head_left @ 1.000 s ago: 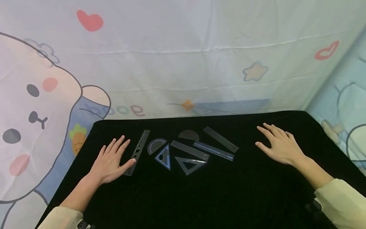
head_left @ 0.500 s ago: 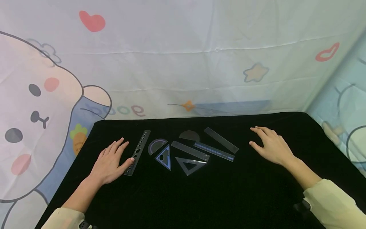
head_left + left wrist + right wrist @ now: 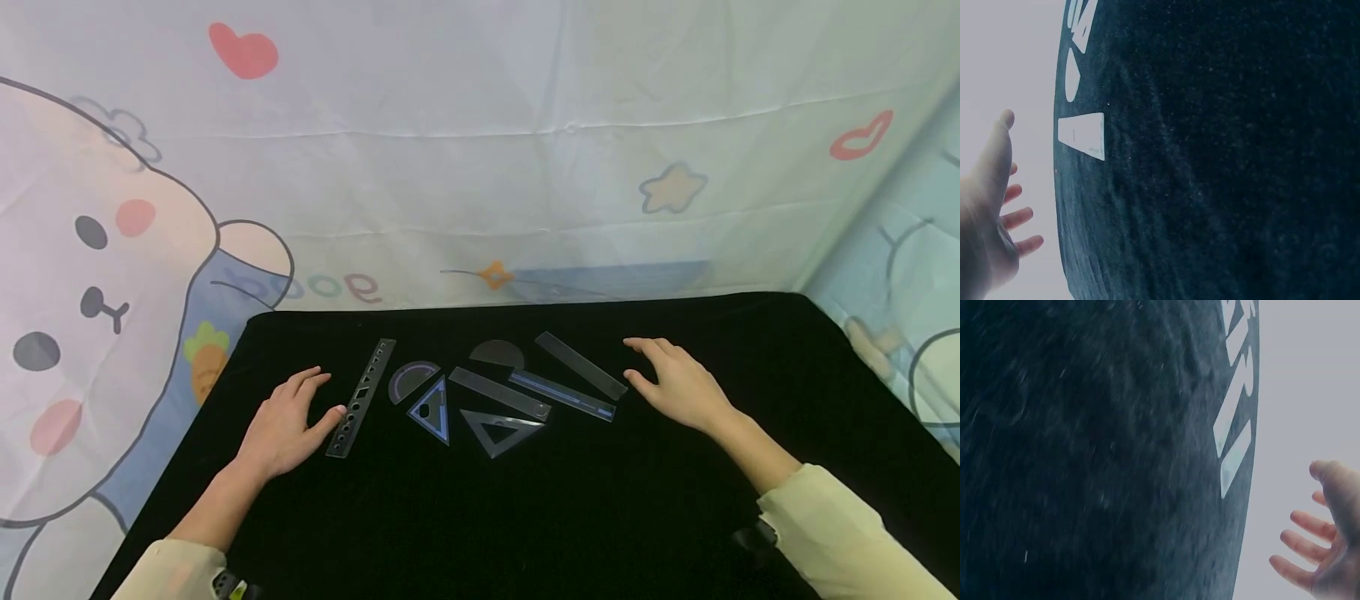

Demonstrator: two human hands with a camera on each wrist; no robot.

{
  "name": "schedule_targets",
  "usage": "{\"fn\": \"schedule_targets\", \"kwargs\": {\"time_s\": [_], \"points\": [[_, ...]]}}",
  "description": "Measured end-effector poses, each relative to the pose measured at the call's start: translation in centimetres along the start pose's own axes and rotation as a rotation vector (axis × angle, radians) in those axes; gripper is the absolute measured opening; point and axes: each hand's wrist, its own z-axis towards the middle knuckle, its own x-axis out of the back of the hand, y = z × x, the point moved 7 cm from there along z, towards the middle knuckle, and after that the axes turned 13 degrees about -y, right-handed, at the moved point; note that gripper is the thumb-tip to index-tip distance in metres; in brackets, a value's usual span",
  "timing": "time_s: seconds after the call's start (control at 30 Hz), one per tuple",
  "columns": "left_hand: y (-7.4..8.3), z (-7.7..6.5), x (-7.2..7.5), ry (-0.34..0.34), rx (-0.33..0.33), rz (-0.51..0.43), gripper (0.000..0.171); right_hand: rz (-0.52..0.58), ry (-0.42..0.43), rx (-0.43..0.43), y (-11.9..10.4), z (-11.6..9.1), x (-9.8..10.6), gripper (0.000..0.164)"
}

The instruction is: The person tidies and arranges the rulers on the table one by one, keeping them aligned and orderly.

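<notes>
My left hand (image 3: 281, 429) hovers at the left with fingers loosely extended, its thumb tip right at the edge of a clear stencil ruler (image 3: 362, 398) with cut-out shapes. On the right, my right hand (image 3: 678, 390) holds nothing, fingers and thumb spread apart. Nearest to it lie a slanted clear ruler (image 3: 581, 365) and a blue-marked ruler (image 3: 562, 395). Between the hands are another clear ruler (image 3: 498, 392), a clear set square (image 3: 483, 433), a blue-edged set square (image 3: 431, 410), a purple-marked protractor (image 3: 411, 382) and a plain dark-looking protractor (image 3: 498, 353).
A black cloth (image 3: 480, 517) covers the table. Behind it hangs a pale curtain (image 3: 450, 183) printed with a bear, hearts and stars. Another printed curtain (image 3: 911, 250) borders the right side.
My right hand has moved left, toward the rulers. My left hand has shifted slightly, its thumb drawing back from over the stencil ruler to its edge. The drawing tools lie as before.
</notes>
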Motion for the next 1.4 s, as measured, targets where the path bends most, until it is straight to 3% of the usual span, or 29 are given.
{"fn": "schedule_targets", "kwargs": {"time_s": [0.43, 0.73, 1.4], "points": [[-1.0, -0.3, -0.2, 0.065, 0.067, -0.129, 0.052, 0.122, 0.032, 0.056, -2.5, 1.2, -1.2, 0.040], [-1.7, -0.4, 0.3, 0.104, 0.079, -0.185, 0.044, 0.188, -0.046, 0.058, -4.1, 2.0, -2.7, 0.041], [-1.6, -0.4, 1.0, 0.086, 0.079, -0.348, 0.030, 0.337, -0.071, 0.117, -8.6, 3.5, -5.5, 0.033]]}}
